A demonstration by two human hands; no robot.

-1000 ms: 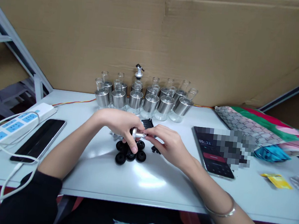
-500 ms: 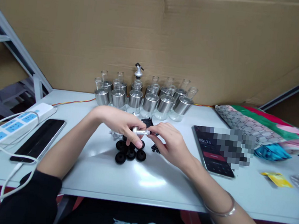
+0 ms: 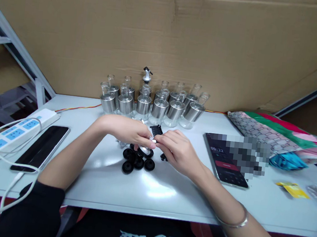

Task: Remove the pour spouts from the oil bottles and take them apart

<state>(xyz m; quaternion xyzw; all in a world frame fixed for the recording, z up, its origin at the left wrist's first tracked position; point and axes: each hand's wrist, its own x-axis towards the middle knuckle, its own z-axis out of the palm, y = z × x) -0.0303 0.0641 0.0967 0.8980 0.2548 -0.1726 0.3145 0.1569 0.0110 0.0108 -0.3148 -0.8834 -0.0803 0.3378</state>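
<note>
My left hand [image 3: 131,132] is closed on a silver pourer spout [image 3: 144,151], whose round base hangs below the fingers. At the spout's narrow tip the fingertips of my right hand [image 3: 178,149] are pinched together; what they hold, if anything, is hidden. Black round stoppers [image 3: 138,164] lie in a cluster on the table just under my left hand. Beyond my fingers is a row of thin black pieces [image 3: 155,129]. Tiny black parts [image 3: 163,157] sit beside my right hand, partly covered by it.
Several glass bottles with steel sleeves [image 3: 159,107] stand at the back; one carries a finished pourer [image 3: 147,74]. On the left are a power strip [image 3: 15,133] with white cables and a phone [image 3: 42,147]. Another phone [image 3: 224,163], a yellow packet [image 3: 293,190] and colourful fabric [image 3: 284,131] lie right.
The spout has turned in my left hand, so its round base now faces down towards me. My right fingertips have shifted slightly left and lower against its tip.
</note>
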